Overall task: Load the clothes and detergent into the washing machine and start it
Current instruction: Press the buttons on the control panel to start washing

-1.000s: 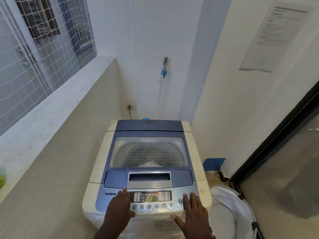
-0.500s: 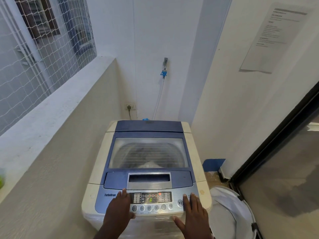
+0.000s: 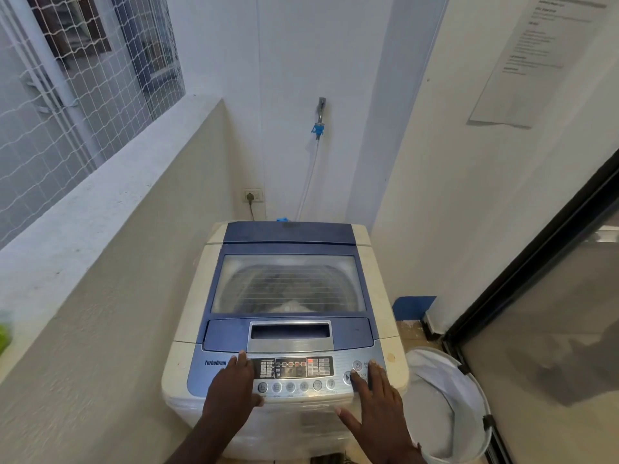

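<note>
**Washing machine (image 3: 378, 283) shut and loaded, both hands on the buttons**

Standing on the floor in the far corner of a narrow balcony, the washing machine is a heavy top-loader that should not shift under a push; only its small parts need handling. Its lid (image 3: 348, 333) is down, and pale clothes (image 3: 291, 306) show dimly through the window. No detergent can be seen. Along the front edge of the top runs the control panel (image 3: 293, 368). Its buttons look smooth and shallow, so one fingertip pressed squarely should do, while a flat palm could catch a neighbour. If the lid had to come up, the silver recess (image 3: 289, 330) at its front edge is the place to hold.

The left hand (image 3: 231, 386) lies flat at the panel's left end, fingers (image 3: 243, 361) straight and gripping nothing. The right hand (image 3: 378, 400) is spread open at the right end, its index tip on the start button (image 3: 347, 377), just below the power button (image 3: 357, 365). Starting the wash looks like the step in hand.

Around it are a tap (image 3: 321, 108) and hose (image 3: 308, 175) on the back wall, a socket (image 3: 253, 195) with a plug in it, a ledge (image 3: 100, 195) on the left, a white laundry basket (image 3: 469, 386) on the floor just beside the front right corner, and a dark glass door (image 3: 552, 329) beyond. Nothing blocks the panel.
</note>
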